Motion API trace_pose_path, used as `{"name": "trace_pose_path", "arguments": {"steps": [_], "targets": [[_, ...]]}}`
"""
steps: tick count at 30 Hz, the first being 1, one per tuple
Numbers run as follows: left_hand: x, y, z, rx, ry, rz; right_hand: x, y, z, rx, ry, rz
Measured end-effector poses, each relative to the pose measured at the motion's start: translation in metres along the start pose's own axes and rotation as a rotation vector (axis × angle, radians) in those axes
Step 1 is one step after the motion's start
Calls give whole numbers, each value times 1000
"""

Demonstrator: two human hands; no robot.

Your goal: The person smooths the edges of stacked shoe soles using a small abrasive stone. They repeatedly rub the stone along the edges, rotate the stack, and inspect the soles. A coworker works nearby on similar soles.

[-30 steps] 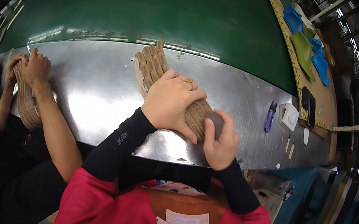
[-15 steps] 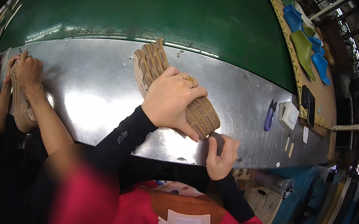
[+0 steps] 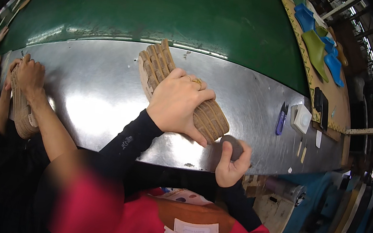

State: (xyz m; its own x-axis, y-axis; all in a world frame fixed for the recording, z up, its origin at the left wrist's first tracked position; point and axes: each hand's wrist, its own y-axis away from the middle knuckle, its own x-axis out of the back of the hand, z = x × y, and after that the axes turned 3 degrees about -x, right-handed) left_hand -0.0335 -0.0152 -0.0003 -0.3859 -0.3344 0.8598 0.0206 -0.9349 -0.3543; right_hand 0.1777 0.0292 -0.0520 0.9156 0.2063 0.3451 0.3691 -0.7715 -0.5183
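On the metal worktop, my left hand (image 3: 179, 101) is closed over a bundle of brown shoe soles (image 3: 212, 120), stacked face to face with their edges up. The stack's far end fans out in stepped layers beyond my knuckles; its middle is hidden under my palm. A rounded dark grey lump (image 3: 231, 147), whose material I cannot make out, is gripped between the thumb and fingers of my right hand (image 3: 233, 166). That hand is just right of the stack's near end, with the lump close to its corner.
Purple thread snips (image 3: 281, 119) and a white box-shaped device (image 3: 300, 118) lie at the right. Beyond them is a board with blue and green shoe lasts (image 3: 316, 53). A green surface (image 3: 181, 15) borders the metal worktop (image 3: 91, 84). At the left, a co-worker's hands (image 3: 30, 74) hold a similar sole bundle (image 3: 23, 108).
My right hand has shifted slightly right with the grey lump, which now shows more. My left hand and the sole bundle stay put. Another hand appears at the far left.
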Motion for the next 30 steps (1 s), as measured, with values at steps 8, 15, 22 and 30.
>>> {"name": "trace_pose_path", "arguments": {"steps": [8,15,22,30], "targets": [[0,1,1,-5,-5,-8,3,-1,-4,83,190,-143],[1,-1,2,14,-5,-46,0,-3,2,-112,140,-188],[0,-2,1,-8,-16,-10,1,5,1,-101,51,-119],[-2,-1,0,-10,-23,8,1,4,6,-59,110,-131]]}}
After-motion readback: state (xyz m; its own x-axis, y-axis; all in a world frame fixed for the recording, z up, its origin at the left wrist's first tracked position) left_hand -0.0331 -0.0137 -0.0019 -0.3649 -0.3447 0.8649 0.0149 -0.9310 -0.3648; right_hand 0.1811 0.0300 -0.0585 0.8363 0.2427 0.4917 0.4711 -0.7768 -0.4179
